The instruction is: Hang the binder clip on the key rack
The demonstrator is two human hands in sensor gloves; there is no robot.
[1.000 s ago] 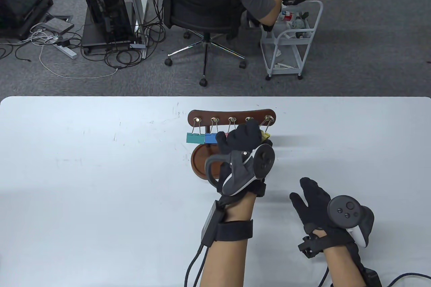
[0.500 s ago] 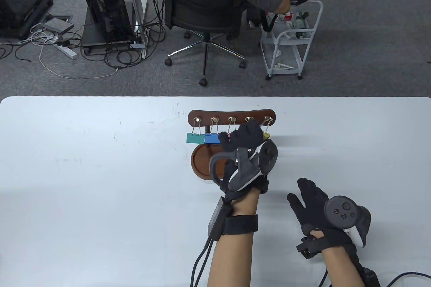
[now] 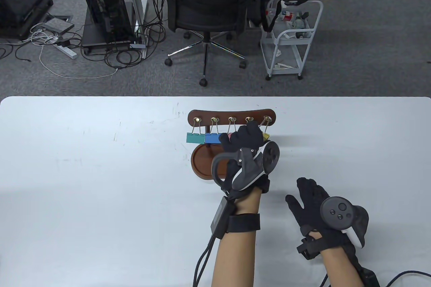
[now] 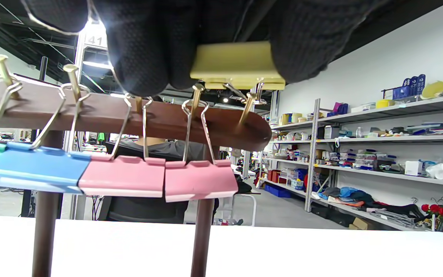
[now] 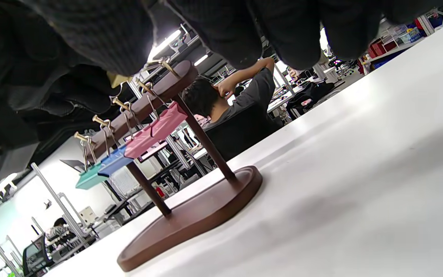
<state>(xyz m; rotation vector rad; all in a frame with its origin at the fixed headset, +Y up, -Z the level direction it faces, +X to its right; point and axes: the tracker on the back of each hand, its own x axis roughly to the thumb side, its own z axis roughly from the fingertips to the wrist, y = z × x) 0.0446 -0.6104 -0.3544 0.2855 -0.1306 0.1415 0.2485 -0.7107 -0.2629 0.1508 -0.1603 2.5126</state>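
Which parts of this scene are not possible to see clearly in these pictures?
- Table view: the left hand covers the pink clips and most of the yellow binder clip.
- Left wrist view: whether the yellow binder clip's wire loop sits over the brass peg of the brown wooden key rack is unclear.
- Right wrist view: the right hand's fingers block the top.

Hidden beneath left hand (image 3: 245,139): both pink clips (image 4: 202,179), most of yellow clip (image 4: 237,65); wire-to-peg contact unclear.
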